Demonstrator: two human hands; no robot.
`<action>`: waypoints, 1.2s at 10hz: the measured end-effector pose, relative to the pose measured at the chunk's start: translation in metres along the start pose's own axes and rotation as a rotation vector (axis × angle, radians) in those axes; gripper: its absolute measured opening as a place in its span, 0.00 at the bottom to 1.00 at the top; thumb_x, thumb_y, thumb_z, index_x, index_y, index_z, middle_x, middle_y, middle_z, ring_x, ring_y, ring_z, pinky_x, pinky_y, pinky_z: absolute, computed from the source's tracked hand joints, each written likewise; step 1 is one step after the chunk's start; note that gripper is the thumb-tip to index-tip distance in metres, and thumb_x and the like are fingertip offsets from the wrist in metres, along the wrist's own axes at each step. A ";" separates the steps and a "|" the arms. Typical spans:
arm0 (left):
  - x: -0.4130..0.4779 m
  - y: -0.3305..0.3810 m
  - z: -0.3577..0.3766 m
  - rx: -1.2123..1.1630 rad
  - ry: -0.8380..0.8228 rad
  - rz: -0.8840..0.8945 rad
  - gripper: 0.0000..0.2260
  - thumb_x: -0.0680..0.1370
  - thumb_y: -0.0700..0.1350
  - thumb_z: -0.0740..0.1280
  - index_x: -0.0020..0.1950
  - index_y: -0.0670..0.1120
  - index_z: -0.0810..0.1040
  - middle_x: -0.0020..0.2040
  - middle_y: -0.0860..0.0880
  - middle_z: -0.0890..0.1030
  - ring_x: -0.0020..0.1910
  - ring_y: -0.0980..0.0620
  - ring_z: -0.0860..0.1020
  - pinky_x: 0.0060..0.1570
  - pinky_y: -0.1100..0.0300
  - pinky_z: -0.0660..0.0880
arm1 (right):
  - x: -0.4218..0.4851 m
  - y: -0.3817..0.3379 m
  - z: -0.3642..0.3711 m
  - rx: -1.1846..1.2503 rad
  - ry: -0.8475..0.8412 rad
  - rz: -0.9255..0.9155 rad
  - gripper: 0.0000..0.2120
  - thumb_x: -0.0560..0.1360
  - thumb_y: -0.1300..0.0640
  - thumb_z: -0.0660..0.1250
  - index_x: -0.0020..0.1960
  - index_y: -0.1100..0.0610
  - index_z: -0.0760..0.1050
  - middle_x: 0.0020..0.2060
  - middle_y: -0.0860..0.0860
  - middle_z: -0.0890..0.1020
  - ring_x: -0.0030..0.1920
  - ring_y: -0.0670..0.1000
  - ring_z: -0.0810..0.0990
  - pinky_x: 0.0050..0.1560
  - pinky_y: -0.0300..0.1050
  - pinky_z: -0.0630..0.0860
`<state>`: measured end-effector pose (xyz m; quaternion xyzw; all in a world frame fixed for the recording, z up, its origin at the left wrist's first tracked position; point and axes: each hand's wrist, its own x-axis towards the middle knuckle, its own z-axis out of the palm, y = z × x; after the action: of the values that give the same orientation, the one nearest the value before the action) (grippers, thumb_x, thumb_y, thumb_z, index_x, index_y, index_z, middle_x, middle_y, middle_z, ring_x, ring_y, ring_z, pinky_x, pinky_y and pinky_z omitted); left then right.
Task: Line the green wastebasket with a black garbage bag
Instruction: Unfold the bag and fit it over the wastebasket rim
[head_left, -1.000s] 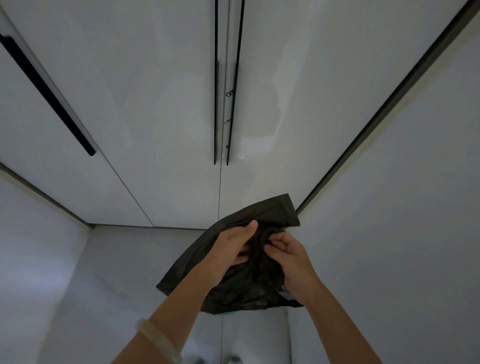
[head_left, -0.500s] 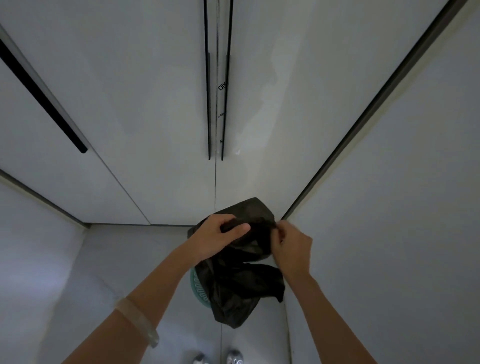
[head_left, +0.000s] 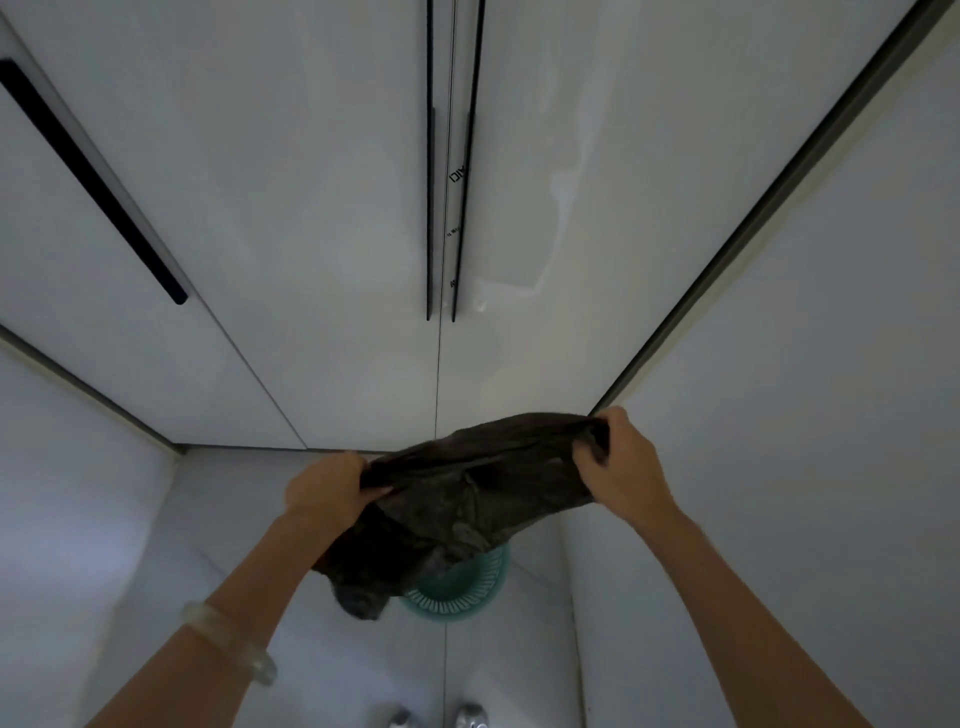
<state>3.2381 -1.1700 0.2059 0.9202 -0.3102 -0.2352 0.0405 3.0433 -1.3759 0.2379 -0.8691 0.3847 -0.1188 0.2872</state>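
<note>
A black garbage bag (head_left: 467, 499) is stretched between both hands at about waist height. My left hand (head_left: 327, 486) grips its left edge and my right hand (head_left: 621, 465) grips its right edge, pulling the mouth wide. The bag's crumpled bottom hangs down at the lower left. Below it on the floor stands the green wastebasket (head_left: 457, 592); only the near part of its slotted rim shows, the rest is hidden by the bag.
White cabinet doors (head_left: 311, 208) with dark slot handles rise straight ahead, and a white wall (head_left: 779, 415) closes the right side. The pale tiled floor (head_left: 234, 519) runs around the basket. My shoe tips (head_left: 441, 719) show at the bottom edge.
My hands, close together on the bunched bag a second ago, have moved apart sideways, spreading the bag open. The wastebasket has come into view below.
</note>
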 end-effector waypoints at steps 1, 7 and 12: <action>0.013 -0.002 -0.044 -0.221 0.605 0.120 0.09 0.72 0.43 0.61 0.51 0.45 0.76 0.47 0.43 0.81 0.46 0.43 0.79 0.44 0.54 0.75 | 0.045 -0.002 -0.066 -0.019 0.415 -0.263 0.11 0.68 0.56 0.61 0.49 0.51 0.76 0.39 0.43 0.78 0.39 0.44 0.79 0.41 0.31 0.70; 0.101 -0.066 0.300 -0.819 0.032 -0.509 0.17 0.74 0.32 0.60 0.62 0.38 0.75 0.59 0.36 0.80 0.57 0.37 0.77 0.58 0.51 0.71 | -0.047 0.189 0.231 0.787 0.177 0.706 0.13 0.74 0.73 0.57 0.45 0.58 0.75 0.44 0.63 0.79 0.44 0.58 0.77 0.42 0.49 0.74; 0.156 -0.079 0.418 -0.625 -0.398 -0.483 0.15 0.79 0.42 0.56 0.58 0.38 0.78 0.57 0.36 0.81 0.56 0.39 0.79 0.54 0.54 0.74 | -0.028 0.190 0.423 0.844 -0.583 0.903 0.13 0.78 0.67 0.57 0.55 0.62 0.78 0.54 0.62 0.82 0.57 0.62 0.80 0.62 0.57 0.75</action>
<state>3.1988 -1.1689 -0.2460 0.8467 -0.0017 -0.4930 0.2003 3.0907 -1.2853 -0.2151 -0.4336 0.5371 0.1119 0.7149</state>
